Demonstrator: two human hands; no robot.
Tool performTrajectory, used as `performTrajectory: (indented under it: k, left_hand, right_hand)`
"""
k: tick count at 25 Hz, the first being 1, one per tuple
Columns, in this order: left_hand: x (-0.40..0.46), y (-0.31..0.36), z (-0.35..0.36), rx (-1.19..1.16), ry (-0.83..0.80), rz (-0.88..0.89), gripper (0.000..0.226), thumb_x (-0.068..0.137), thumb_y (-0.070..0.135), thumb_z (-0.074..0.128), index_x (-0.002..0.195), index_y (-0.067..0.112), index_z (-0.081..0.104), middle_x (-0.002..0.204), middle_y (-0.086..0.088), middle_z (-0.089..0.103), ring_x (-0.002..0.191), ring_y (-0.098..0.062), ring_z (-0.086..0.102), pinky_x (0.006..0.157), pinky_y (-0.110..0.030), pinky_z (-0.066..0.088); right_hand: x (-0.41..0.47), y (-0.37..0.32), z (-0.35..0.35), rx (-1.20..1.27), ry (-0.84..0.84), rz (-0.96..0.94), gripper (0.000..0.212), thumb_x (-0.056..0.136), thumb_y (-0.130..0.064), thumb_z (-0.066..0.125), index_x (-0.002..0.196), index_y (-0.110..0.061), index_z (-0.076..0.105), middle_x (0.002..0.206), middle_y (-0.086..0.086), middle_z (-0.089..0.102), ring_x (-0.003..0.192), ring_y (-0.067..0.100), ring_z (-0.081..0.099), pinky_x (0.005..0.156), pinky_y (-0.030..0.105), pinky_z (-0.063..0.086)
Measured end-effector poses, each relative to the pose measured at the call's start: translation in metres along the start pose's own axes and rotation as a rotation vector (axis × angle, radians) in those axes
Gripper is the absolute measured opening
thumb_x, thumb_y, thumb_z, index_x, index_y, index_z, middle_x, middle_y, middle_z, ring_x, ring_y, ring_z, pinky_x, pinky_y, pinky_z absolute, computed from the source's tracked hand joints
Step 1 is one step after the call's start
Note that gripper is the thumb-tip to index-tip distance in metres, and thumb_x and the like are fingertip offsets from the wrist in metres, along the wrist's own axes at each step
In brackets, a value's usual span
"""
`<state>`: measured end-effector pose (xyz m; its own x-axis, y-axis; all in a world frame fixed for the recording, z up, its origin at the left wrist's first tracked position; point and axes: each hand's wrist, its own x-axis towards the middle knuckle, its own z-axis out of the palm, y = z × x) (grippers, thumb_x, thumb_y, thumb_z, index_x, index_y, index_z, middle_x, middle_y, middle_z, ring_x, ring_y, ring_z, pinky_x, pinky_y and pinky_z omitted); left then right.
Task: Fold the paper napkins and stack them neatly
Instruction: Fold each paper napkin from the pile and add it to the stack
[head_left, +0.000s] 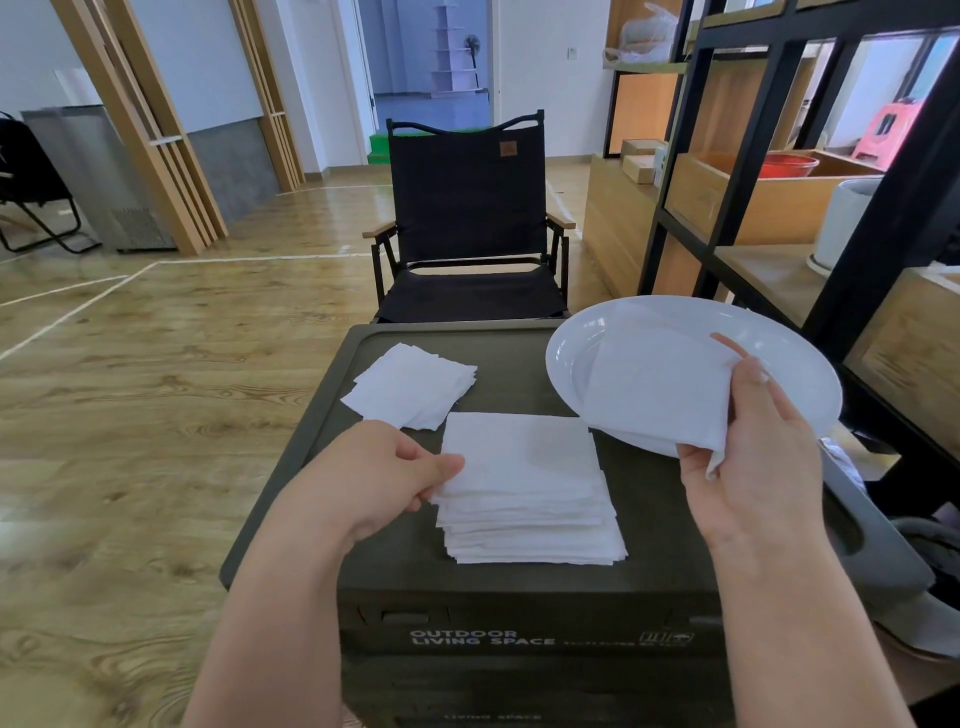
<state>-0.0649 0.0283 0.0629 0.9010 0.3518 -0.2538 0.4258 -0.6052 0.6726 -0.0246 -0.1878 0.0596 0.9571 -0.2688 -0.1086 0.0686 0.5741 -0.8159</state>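
A thick stack of unfolded white paper napkins lies on the lid of a dark green storage box. My left hand pinches the left edge of the stack's top sheet. A smaller pile of folded napkins sits at the lid's far left. My right hand holds a white plate tilted above the lid's right side, with a napkin gripped against the plate's face.
A black folding chair stands just behind the box. A black metal shelf unit with wooden boxes runs along the right. Wooden floor spreads to the left. A grey bag lies at the box's right.
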Motion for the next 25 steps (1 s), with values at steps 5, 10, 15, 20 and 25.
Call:
performTrajectory:
  k: [5, 10, 15, 20, 25]
  left_hand:
    - [0.002, -0.002, 0.0, 0.051, -0.004, -0.046, 0.041, 0.085, 0.043, 0.065, 0.057, 0.014, 0.061, 0.056, 0.002, 0.056, 0.056, -0.011, 0.049, 0.057, -0.025, 0.037]
    - [0.016, -0.008, 0.012, -0.111, 0.273, -0.032, 0.038, 0.086, 0.053, 0.057, 0.093, 0.017, 0.065, 0.092, 0.002, 0.066, 0.085, -0.016, 0.059, 0.075, -0.03, 0.046]
    - [0.023, 0.002, 0.034, -0.313, 0.105, 0.233, 0.038, 0.099, 0.042, 0.036, 0.137, 0.041, 0.043, 0.129, 0.023, 0.047, 0.116, 0.0, 0.043, 0.095, -0.024, 0.033]
    - [0.021, 0.008, 0.037, -0.181, 0.11, 0.249, 0.035, 0.102, 0.034, 0.031, 0.121, 0.029, 0.061, 0.099, 0.017, 0.059, 0.08, 0.006, 0.047, 0.068, -0.01, 0.034]
    - [0.014, 0.011, 0.035, -0.127, 0.118, 0.177, 0.029, 0.101, 0.039, 0.029, 0.085, 0.024, 0.049, 0.085, 0.002, 0.049, 0.07, -0.012, 0.042, 0.059, -0.026, 0.032]
  right_hand:
    - [0.0, 0.001, 0.0, -0.014, -0.013, -0.001, 0.019, 0.097, -0.03, 0.047, 0.096, -0.035, 0.065, 0.104, -0.01, 0.069, 0.091, 0.007, 0.069, 0.057, 0.017, 0.055]
    - [0.0, 0.002, 0.0, -0.01, -0.034, -0.005, 0.02, 0.097, -0.029, 0.047, 0.101, -0.033, 0.066, 0.102, -0.01, 0.07, 0.09, 0.006, 0.07, 0.059, 0.018, 0.056]
    - [-0.001, 0.006, 0.002, 0.004, -0.083, 0.009, 0.026, 0.098, -0.028, 0.046, 0.116, -0.026, 0.064, 0.104, -0.007, 0.072, 0.092, 0.007, 0.071, 0.066, 0.023, 0.059]
    - [-0.001, 0.005, 0.002, -0.021, -0.082, -0.004, 0.021, 0.098, -0.028, 0.046, 0.096, -0.034, 0.066, 0.095, -0.011, 0.073, 0.087, 0.003, 0.071, 0.065, 0.022, 0.059]
    - [-0.001, 0.006, 0.003, -0.008, -0.091, -0.001, 0.023, 0.098, -0.027, 0.046, 0.091, -0.035, 0.067, 0.088, -0.014, 0.075, 0.088, 0.005, 0.071, 0.068, 0.025, 0.06]
